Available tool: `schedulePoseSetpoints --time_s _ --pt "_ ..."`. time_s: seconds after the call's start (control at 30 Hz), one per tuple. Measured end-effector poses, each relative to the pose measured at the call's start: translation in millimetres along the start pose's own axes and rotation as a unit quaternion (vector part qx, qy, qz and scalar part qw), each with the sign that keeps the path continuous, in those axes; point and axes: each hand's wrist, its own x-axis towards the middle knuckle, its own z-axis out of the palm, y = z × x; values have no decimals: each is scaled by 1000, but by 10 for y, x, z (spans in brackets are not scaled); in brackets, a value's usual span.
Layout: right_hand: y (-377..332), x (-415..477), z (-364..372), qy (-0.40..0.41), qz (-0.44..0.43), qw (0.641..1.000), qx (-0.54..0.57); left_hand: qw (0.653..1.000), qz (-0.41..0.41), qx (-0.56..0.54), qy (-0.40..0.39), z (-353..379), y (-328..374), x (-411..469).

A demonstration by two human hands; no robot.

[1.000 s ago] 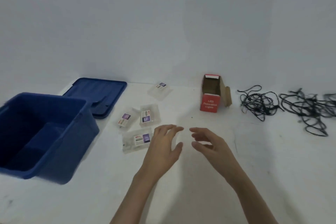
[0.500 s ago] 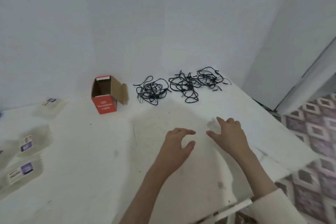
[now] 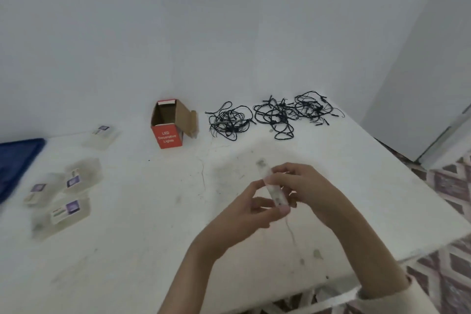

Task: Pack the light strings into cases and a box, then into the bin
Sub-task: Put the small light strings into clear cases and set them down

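Both hands meet over the white table at centre right. My left hand and my right hand pinch a small pale, translucent light-string piece between them; a thin wire hangs down from it. Three tangles of black light string lie at the back of the table. A red cardboard box labelled LED Decorative Lights stands open to their left. Several clear plastic cases with purple labels lie at the left.
A blue lid shows at the left edge. The table's right edge drops to a patterned floor. White walls stand close behind the table.
The view has swung right, and the blue bin has left the frame. Both hands were empty and apart; now they have come together and pinch the pale light-string piece picked off the table.
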Motion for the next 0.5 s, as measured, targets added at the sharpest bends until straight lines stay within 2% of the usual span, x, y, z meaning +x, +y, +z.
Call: schedulePoseSetpoints --time_s 0.17,0.37,0.43,0.5 --pt "-293 70 500 -90 -25 981 171 986 51 -51 153 -346 148 -463" --pt "-519 68 946 -167 -126 960 186 924 116 -8 364 -803 233 -930" --pt "-548 60 1033 -213 -117 945 218 910 130 6 393 -937 266 -1053" --pt "-608 26 1117 -248 -64 932 256 890 150 46 428 -1016 280 -1115"
